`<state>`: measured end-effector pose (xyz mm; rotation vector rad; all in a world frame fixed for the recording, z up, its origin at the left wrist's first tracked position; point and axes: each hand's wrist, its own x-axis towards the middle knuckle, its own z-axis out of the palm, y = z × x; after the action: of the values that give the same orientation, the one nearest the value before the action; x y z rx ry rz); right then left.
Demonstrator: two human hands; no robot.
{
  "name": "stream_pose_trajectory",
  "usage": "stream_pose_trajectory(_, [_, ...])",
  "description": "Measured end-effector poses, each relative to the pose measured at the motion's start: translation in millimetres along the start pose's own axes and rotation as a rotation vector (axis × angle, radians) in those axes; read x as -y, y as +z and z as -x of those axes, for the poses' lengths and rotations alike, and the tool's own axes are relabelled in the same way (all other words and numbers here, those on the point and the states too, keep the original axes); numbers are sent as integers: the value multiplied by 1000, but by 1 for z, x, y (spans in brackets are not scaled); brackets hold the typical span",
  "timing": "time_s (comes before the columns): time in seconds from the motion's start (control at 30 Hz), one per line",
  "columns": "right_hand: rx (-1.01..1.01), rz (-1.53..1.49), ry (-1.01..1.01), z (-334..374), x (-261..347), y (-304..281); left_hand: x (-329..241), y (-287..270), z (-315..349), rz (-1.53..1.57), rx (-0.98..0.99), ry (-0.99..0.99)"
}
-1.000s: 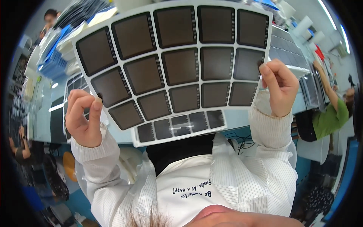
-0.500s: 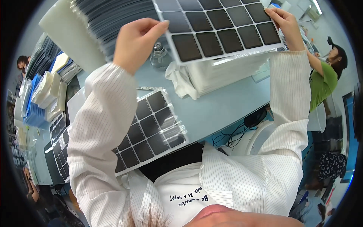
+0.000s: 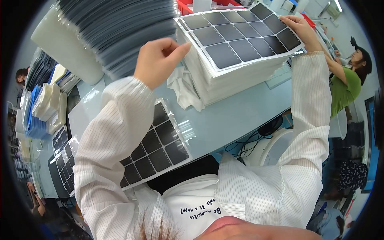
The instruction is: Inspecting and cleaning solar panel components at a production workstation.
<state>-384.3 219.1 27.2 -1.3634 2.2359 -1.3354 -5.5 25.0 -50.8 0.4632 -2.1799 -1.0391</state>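
Observation:
A white sheet of dark rounded squares lies on top of a tall white stack, its far right corner bent upward. My right hand pinches that raised corner, thumb over the edge. Beside the stack's left edge is my left hand, fingers curled and thumb against the forefinger, with nothing visible in them. Nearer to me, a second sheet of dark squares rests on the table's front edge, partly hidden by my left sleeve.
A big pile of dark sheets and a white roll stand at the far left. Crumpled white wrapping hangs off the stack onto the pale table. A red tray is behind. A person in green is at right.
The held sheet has come down onto the white stack. My left hand has let go of its left edge; my right hand still grips the right corner. The stack's wrapping has shifted slightly left.

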Motion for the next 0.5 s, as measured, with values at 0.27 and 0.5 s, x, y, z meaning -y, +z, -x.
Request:
stream_pose_trajectory(0.27, [31,-71,3,-9,-10,14,37,-34,64,-406,109,76])
stream_pose_trajectory(0.5, [-22,83,23,-17,-24,11,58,-28,102,-530,213,151])
